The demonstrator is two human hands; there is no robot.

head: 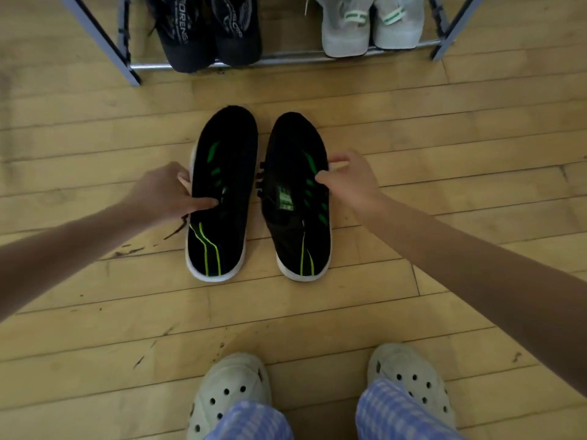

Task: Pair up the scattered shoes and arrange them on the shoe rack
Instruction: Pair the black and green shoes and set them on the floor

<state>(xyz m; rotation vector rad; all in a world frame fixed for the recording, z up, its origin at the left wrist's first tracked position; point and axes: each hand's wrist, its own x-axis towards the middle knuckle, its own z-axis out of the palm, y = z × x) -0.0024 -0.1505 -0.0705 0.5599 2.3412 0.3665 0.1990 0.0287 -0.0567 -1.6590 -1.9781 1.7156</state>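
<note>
Two black shoes with green marks sit side by side on the wooden floor [95, 138], toes toward the shoe rack [286, 57] and white-soled heels toward you. A narrow strip of floor shows between them. They lie just in front of the rack's front rail, apart from it.

Your left hand [162, 195] grasps the left black-and-green shoe [227, 173]. The thumb lies across the upper near the opening, and the fingers curl round the outer side at the white sole. One dark lace [177, 230] trails from under that hand onto the floor.

Your right hand [352, 179] grasps the right black-and-green shoe [293, 147] in the same way, with the thumb on the upper and the fingers wrapped round the outer edge.

The rack carries four shoes in two pairs. A black pair [206, 30] with pale lettering rests toward the rack's left end, its near ends hanging over the front rail. A grey pair [371, 23] with green-and-white tabs sits toward the right end, also reaching the rail. The two pairs are well apart.

That makes six shoes in all: two on the floor in your hands and four on the rack.

At the near edge of the floor are your two feet in two pale clogs [232, 389] with holes, below blue checked trousers [251, 420].
</note>
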